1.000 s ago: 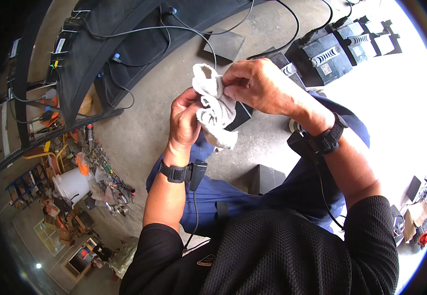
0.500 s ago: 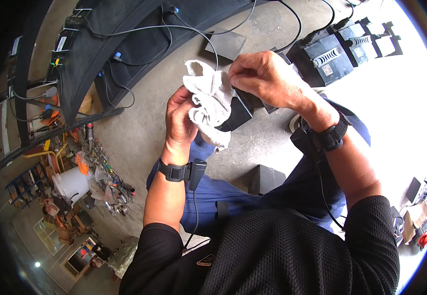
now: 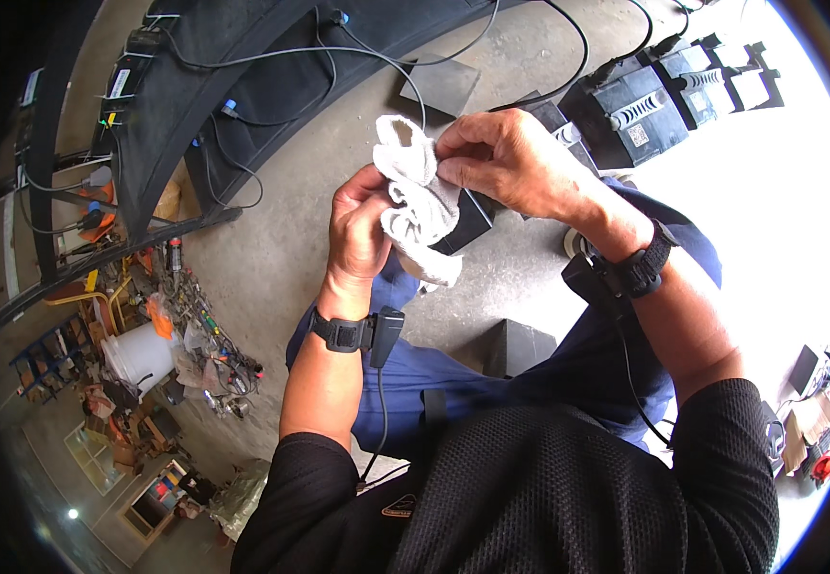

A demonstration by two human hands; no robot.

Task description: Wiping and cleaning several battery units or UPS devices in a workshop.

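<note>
Below me runs the concrete floor (image 3: 271,258), with a long dark bench frame (image 3: 195,105) curving across the top and black cables (image 3: 357,53) trailing over it. Two black car batteries (image 3: 654,100) sit on the floor to my upper right (side by side, as far as I can tell). A dark block (image 3: 520,346) lies by my blue-trousered knee.

Between my hands I hold a crumpled whitish rag (image 3: 420,201), up in front of my chest, well above the floor. My left hand (image 3: 359,230) is clenched around its lower bunch, and my right hand (image 3: 510,163) pinches its upper fold with thumb and fingers (image 3: 458,143). I judge the work is at the readying stage: the rag is gathered but not yet touching anything else, so any wiping lies ahead.
</note>
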